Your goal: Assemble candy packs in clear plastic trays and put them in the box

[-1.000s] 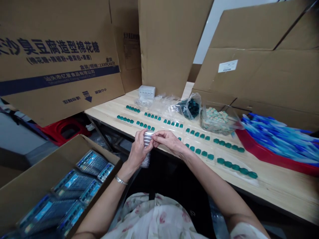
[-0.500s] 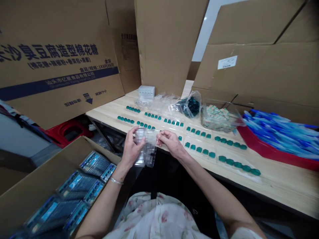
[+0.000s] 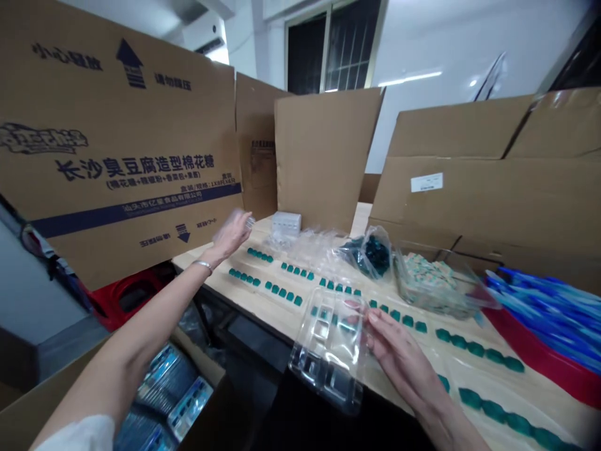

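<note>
My left hand [image 3: 231, 233] is stretched out over the far left end of the wooden table [image 3: 526, 394], its fingers closed on a clear plastic shell [image 3: 244, 220] that is blurred. My right hand [image 3: 397, 357] is near the table's front edge and holds another clear plastic blister tray [image 3: 328, 351] by its right side; the tray is tilted and hangs partly over the edge. Rows of small green pieces [image 3: 282, 292] lie in clear trays across the table between the hands.
Large cardboard boxes [image 3: 117, 156] stand behind and left of the table. A clear bag of dark green pieces [image 3: 370, 254], a clear tub of small packets [image 3: 427, 282] and a red tray with blue-white items [image 3: 544, 307] sit at the right. An open carton of blue packs [image 3: 173, 394] is at lower left.
The two hands, together at the front edge over stacked clear trays, have parted. The left hand reached out to the far left with one shell; the right kept another tray. The view tilted up.
</note>
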The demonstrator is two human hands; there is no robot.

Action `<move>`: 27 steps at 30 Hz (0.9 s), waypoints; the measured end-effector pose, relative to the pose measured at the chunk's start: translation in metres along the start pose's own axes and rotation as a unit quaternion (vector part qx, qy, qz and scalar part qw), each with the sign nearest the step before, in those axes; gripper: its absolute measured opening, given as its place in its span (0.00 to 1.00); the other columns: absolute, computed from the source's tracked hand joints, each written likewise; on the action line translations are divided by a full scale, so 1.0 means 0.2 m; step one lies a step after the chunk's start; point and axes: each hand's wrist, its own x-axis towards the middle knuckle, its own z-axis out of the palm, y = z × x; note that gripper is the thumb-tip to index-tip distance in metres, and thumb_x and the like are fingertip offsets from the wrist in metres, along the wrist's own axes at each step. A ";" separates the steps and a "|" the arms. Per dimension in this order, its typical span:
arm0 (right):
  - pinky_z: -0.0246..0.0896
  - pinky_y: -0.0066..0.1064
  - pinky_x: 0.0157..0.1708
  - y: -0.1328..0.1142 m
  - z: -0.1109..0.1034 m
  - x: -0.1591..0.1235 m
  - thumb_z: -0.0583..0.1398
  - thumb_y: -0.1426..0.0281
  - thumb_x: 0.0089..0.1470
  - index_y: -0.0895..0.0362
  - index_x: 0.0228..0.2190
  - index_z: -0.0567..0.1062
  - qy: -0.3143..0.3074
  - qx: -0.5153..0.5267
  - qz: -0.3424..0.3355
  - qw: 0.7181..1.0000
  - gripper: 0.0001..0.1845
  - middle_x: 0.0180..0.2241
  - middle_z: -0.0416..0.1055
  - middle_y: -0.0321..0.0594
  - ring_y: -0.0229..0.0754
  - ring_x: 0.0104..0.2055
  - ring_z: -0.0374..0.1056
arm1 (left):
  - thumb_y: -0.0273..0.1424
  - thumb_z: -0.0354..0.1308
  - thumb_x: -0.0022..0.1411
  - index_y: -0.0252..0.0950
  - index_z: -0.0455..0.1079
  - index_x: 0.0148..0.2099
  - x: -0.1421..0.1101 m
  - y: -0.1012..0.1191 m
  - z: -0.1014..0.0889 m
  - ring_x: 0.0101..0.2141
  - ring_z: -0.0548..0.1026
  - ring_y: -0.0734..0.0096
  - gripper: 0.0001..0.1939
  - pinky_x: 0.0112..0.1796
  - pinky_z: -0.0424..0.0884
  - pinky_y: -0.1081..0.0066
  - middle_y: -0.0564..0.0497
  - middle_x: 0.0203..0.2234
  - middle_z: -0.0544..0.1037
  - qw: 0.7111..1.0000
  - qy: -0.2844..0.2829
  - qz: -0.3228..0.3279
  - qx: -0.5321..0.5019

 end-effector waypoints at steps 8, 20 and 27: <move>0.67 0.33 0.37 -0.03 -0.04 0.05 0.61 0.62 0.51 0.57 0.37 0.76 0.059 0.004 -0.007 0.998 0.13 0.51 0.67 0.46 0.49 0.49 0.66 | 0.21 0.46 0.57 0.31 0.62 0.53 0.26 -0.15 0.45 0.46 0.67 0.58 0.21 0.43 0.63 0.62 0.37 0.47 0.68 0.991 -0.127 -0.010 0.033; 0.67 0.28 0.34 0.00 -0.05 0.22 0.61 0.67 0.51 0.56 0.31 0.71 0.056 0.069 -0.103 0.991 0.05 0.52 0.67 0.43 0.45 0.50 0.66 | 0.45 0.45 0.62 0.33 0.63 0.54 -0.02 0.48 0.29 0.44 0.73 0.59 0.26 0.44 0.70 0.59 0.40 0.48 0.70 0.747 -0.190 -0.168 -0.615; 0.68 0.34 0.38 0.05 -0.01 0.19 0.60 0.62 0.51 0.54 0.33 0.69 0.086 0.027 -0.130 0.987 0.10 0.52 0.67 0.42 0.45 0.47 0.68 | 0.32 0.63 0.52 0.39 0.61 0.55 -0.45 0.99 0.03 0.36 0.77 0.61 0.28 0.34 0.75 0.63 0.43 0.44 0.73 0.525 -0.267 -0.200 -0.783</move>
